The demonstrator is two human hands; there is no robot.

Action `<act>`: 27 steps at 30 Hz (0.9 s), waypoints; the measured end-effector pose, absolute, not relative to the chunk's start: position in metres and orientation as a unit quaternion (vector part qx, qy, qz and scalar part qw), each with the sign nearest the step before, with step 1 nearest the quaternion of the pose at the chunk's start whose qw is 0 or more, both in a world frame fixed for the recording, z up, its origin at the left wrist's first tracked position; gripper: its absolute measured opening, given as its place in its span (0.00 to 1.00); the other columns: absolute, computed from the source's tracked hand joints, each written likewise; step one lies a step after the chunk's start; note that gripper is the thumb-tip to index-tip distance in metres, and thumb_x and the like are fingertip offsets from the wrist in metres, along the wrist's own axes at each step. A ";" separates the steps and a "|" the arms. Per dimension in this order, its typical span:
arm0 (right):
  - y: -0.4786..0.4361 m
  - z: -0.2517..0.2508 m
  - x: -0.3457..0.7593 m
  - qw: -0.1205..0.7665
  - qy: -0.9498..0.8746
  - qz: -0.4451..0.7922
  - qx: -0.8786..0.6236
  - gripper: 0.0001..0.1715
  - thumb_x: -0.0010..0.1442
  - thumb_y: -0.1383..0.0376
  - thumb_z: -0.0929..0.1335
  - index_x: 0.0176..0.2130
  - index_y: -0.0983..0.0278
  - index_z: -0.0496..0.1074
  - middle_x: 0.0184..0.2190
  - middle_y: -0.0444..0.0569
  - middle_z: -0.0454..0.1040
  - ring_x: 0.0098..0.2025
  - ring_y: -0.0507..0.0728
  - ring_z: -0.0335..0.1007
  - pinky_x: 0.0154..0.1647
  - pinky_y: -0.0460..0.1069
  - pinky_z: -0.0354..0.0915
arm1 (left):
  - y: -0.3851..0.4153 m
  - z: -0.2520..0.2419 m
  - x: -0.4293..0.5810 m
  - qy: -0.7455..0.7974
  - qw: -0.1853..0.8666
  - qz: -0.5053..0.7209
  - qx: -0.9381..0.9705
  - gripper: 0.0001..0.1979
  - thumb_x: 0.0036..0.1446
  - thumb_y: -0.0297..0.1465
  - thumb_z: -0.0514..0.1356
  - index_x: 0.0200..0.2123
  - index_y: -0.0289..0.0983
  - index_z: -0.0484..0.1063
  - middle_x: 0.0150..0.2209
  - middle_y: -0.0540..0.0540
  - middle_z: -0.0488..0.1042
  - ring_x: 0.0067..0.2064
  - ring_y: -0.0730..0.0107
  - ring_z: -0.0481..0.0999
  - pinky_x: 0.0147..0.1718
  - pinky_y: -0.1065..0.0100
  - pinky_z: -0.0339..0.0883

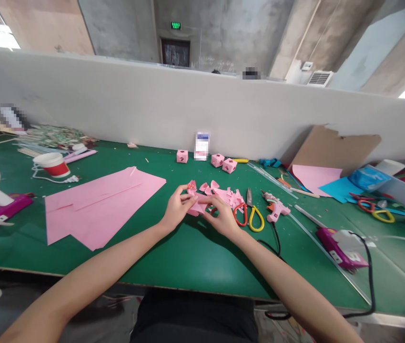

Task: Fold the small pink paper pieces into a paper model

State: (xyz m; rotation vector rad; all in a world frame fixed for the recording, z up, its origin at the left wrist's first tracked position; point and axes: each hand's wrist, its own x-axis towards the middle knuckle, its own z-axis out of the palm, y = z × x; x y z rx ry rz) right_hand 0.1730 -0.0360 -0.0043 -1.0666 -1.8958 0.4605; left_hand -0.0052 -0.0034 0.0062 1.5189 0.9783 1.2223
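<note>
Both of my hands meet over a small folded pink paper piece (197, 206) on the green table (174, 257). My left hand (177, 208) pinches its left side, fingers closed on it. My right hand (223, 217) presses and grips its right side. Just behind lies a heap of pink paper scraps (226, 193). Red-and-yellow scissors (251, 215) lie right of my right hand, touching nothing I hold. Three finished pink paper cubes (182, 156) (217, 160) (229, 165) stand farther back.
Large pink paper sheets (98, 205) lie at left. A pink glue gun (276, 207) with a black cord sits right of the scissors; a purple one (341, 247) lies nearer the edge. A red paper cup (53, 165), brown cardboard (331, 145) and blue paper (336, 188) stand around. A white partition (188, 105) borders the far side.
</note>
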 end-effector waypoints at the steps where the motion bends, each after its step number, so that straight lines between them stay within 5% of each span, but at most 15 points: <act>1: -0.036 -0.005 0.173 0.447 -0.763 0.179 -0.433 0.18 0.57 0.64 0.70 0.49 0.58 0.72 0.47 0.51 0.73 0.43 0.57 0.72 0.37 0.51 0.72 | -0.003 0.006 -0.005 0.394 0.469 0.498 0.614 0.25 0.55 0.40 0.63 0.51 0.36 0.63 0.40 0.41 0.80 0.41 0.59 0.81 0.36 0.65 0.74; 10: -0.034 -0.002 0.171 0.496 -0.708 0.214 -0.455 0.11 0.58 0.59 0.71 0.40 0.62 0.74 0.41 0.51 0.74 0.40 0.57 0.72 0.33 0.49 0.69 | -0.006 0.007 -0.003 0.370 0.489 0.484 0.625 0.20 0.56 0.37 0.62 0.49 0.36 0.63 0.35 0.46 0.78 0.33 0.68 0.79 0.31 0.70 0.71; 15: -0.030 -0.005 0.171 0.516 -0.655 0.275 -0.478 0.17 0.57 0.52 0.70 0.36 0.63 0.74 0.34 0.48 0.75 0.35 0.56 0.72 0.30 0.47 0.66 | -0.010 0.011 -0.003 0.359 0.491 0.490 0.624 0.21 0.58 0.41 0.60 0.48 0.35 0.64 0.34 0.46 0.78 0.39 0.63 0.80 0.39 0.66 0.72; 18: -0.029 -0.006 0.172 0.524 -0.645 0.270 -0.487 0.18 0.57 0.52 0.70 0.36 0.64 0.74 0.32 0.48 0.75 0.34 0.56 0.72 0.31 0.48 0.66 | -0.009 0.010 -0.003 0.327 0.529 0.497 0.605 0.27 0.54 0.43 0.64 0.51 0.34 0.62 0.41 0.41 0.78 0.45 0.60 0.79 0.44 0.63 0.72; 21: -0.030 -0.004 0.171 0.527 -0.653 0.250 -0.483 0.15 0.57 0.53 0.70 0.36 0.63 0.74 0.34 0.49 0.76 0.36 0.56 0.72 0.32 0.49 0.67 | -0.009 0.006 -0.001 0.323 0.537 0.496 0.601 0.33 0.46 0.40 0.70 0.51 0.35 0.62 0.46 0.39 0.76 0.46 0.59 0.78 0.43 0.64 0.73; 27: -0.035 -0.001 0.169 0.528 -0.687 0.205 -0.455 0.12 0.58 0.56 0.70 0.32 0.62 0.73 0.35 0.50 0.77 0.36 0.57 0.72 0.31 0.50 0.68 | -0.009 0.006 -0.001 0.343 0.507 0.497 0.615 0.27 0.49 0.39 0.68 0.48 0.35 0.63 0.41 0.41 0.77 0.41 0.62 0.79 0.40 0.64 0.74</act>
